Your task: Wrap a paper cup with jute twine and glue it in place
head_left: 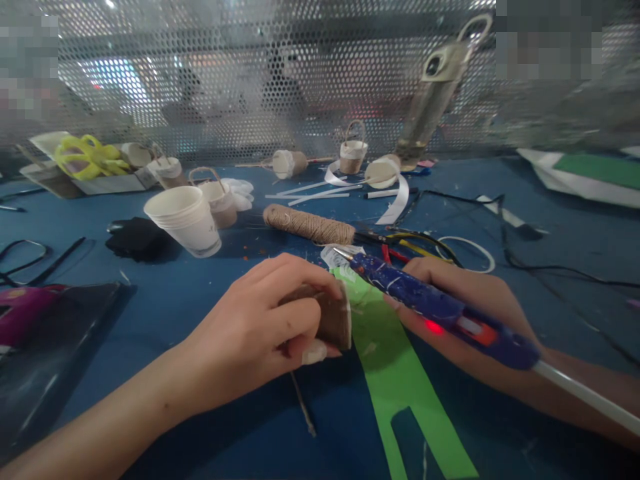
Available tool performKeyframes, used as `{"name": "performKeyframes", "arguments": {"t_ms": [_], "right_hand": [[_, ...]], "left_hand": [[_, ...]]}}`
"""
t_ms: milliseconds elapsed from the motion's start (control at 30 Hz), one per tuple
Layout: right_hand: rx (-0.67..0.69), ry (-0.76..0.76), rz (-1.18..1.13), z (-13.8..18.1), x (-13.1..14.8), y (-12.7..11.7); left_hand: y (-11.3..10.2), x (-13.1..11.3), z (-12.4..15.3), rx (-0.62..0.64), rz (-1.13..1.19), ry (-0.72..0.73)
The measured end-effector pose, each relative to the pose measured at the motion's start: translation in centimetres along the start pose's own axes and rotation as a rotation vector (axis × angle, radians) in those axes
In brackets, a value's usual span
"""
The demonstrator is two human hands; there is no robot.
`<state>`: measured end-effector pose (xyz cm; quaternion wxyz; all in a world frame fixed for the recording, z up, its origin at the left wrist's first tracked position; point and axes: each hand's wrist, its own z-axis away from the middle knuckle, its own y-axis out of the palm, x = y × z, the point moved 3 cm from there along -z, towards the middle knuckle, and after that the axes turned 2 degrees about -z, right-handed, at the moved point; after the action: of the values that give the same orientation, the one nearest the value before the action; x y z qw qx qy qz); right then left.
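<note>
My left hand [260,320] is closed around a small brown-wrapped cup [336,319] tipped on its side, its pale rim facing right. Much of the cup is hidden by the fingers. A short piece of twine [303,408] sticks out below that hand. In my right hand [470,287] is a blue hot glue gun [415,293], its metal nozzle pointing left above the cup and apart from it. A red light glows on its side and a white glue stick [585,390] extends from the back. Beneath both lies a green paper strip [400,373] with a notch cut in it.
Beyond my hands lies a twine roll [310,225] beside pliers [415,243]. Stacked paper cups [183,220], small handled baskets [353,157], white strips [325,195] and yellow scissors [90,157] stand farther back. A black cable [505,233] crosses the right side. Perforated metal [320,80] closes the back.
</note>
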<state>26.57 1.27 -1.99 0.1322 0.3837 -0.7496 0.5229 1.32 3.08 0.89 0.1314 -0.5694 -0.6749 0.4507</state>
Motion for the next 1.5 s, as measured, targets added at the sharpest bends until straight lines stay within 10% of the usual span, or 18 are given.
{"name": "performKeyframes", "arguments": {"t_ms": [1500], "right_hand": [[0.039,-0.033,-0.048,-0.3,-0.13,0.15]], "left_hand": [[0.39,0.6,0.64,-0.011,0.112,-0.152]]}}
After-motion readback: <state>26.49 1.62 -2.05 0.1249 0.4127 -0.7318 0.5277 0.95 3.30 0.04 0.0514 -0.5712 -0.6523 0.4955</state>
